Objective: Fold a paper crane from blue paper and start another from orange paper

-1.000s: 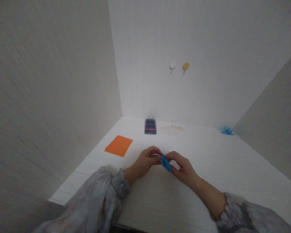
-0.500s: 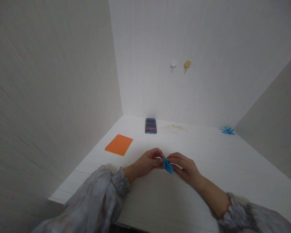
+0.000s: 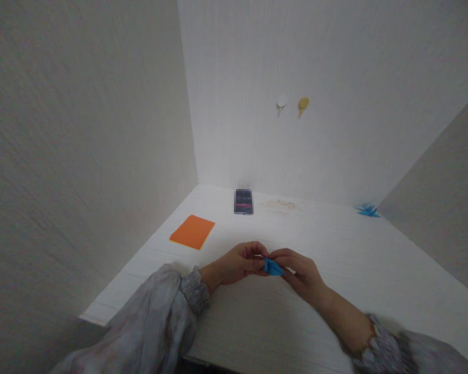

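Note:
Between my two hands, above the white desk (image 3: 257, 322), is a small piece of folded blue origami paper (image 3: 273, 267) with narrow pointed flaps. My left hand (image 3: 245, 263) pinches its left end between thumb and fingers. On the other side, my right hand (image 3: 299, 270) has its fingers closed on the right and upper edge of the paper. The fingertips hide part of the folds, so the exact shape cannot be made out.
Orange square paper (image 3: 192, 232) lies on the desk to the left. A dark, blurred-out object (image 3: 244, 202) stands near the back wall. Blue folded paper (image 3: 367, 210) sits in the far right corner. A white hook (image 3: 281, 104) and a yellow hook (image 3: 303, 104) are on the wall.
The blue folded paper has turned in my hands, its points now aimed more to the right than downward. Both hands have shifted slightly and still hold it.

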`<action>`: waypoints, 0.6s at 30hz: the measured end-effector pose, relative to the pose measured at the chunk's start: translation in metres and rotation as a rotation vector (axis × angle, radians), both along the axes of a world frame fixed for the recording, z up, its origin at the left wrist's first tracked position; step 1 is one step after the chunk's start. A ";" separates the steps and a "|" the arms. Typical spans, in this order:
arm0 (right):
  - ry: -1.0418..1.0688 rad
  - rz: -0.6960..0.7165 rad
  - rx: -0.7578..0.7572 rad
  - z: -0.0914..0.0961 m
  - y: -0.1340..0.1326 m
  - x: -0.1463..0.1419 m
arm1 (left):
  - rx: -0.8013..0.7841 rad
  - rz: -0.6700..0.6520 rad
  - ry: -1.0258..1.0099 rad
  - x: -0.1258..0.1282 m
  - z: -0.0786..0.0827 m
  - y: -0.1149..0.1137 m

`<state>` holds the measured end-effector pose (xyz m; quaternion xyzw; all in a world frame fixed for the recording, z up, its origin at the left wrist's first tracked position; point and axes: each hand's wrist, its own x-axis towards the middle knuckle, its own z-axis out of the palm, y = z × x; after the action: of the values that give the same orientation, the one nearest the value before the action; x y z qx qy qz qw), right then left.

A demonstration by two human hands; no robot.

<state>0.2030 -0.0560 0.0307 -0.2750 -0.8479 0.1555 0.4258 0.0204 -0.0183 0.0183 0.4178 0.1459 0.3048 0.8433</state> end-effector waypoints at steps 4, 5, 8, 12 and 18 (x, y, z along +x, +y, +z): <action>0.047 0.017 -0.052 0.000 0.001 -0.002 | 0.008 0.005 -0.016 0.000 0.000 0.000; 0.058 0.020 -0.064 -0.001 0.002 -0.002 | 0.012 0.004 -0.020 0.000 0.000 0.000; 0.090 0.021 -0.083 -0.001 0.002 -0.003 | 0.018 -0.003 -0.028 0.000 0.000 0.000; 0.116 0.011 -0.100 0.000 0.002 -0.004 | 0.029 -0.003 -0.033 0.000 -0.001 0.001; 0.134 0.058 -0.109 0.001 -0.001 -0.006 | 0.066 -0.042 -0.053 -0.001 -0.001 0.000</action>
<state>0.1970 -0.0572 0.0313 -0.2619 -0.8155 0.2315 0.4613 0.0197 -0.0181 0.0171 0.4400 0.1048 0.3027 0.8389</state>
